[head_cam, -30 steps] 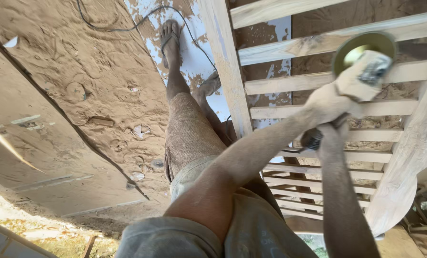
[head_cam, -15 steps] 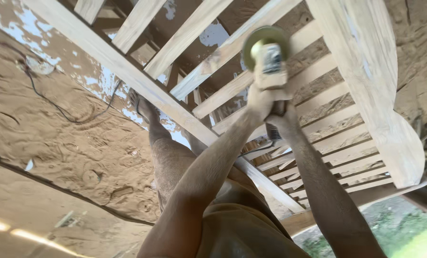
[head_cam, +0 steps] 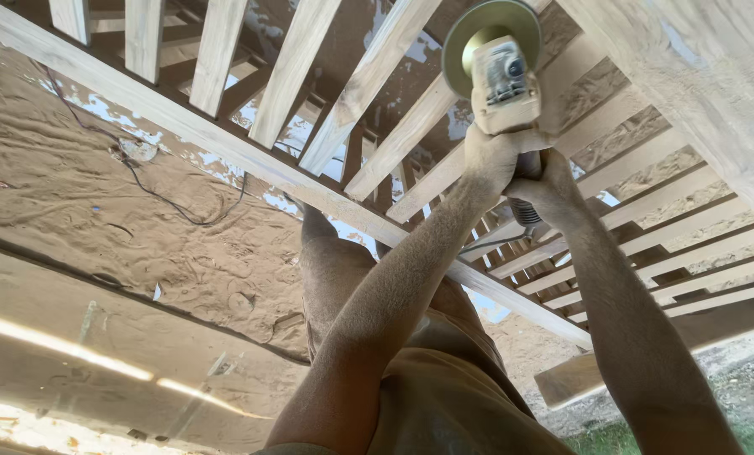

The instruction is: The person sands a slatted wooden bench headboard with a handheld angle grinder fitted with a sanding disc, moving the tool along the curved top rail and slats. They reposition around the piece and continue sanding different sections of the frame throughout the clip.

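Both my hands grip a dust-covered angle grinder [head_cam: 503, 80] with a round sanding disc [head_cam: 478, 34]. My left hand [head_cam: 488, 160] wraps the grinder's body just below its head. My right hand [head_cam: 545, 187] closes on the rear handle beside it. The disc rests against a pale wooden slat [head_cam: 410, 131] of a slatted wooden frame [head_cam: 250, 156] that lies under me. My arms and leg are coated in fine sawdust.
Sawdust-covered ground [head_cam: 124, 244] spreads to the left, with a thin black cable [head_cam: 183, 215] snaking across it. My leg [head_cam: 330, 270] stands between the frame's long rail and the ground. A thick curved wooden side piece [head_cam: 697, 93] is at the right. Grass [head_cam: 731, 413] shows bottom right.
The view has swung, so the frame now runs diagonally across the picture. My hands and the grinder have shifted from the right side toward the upper middle, still on the slats.
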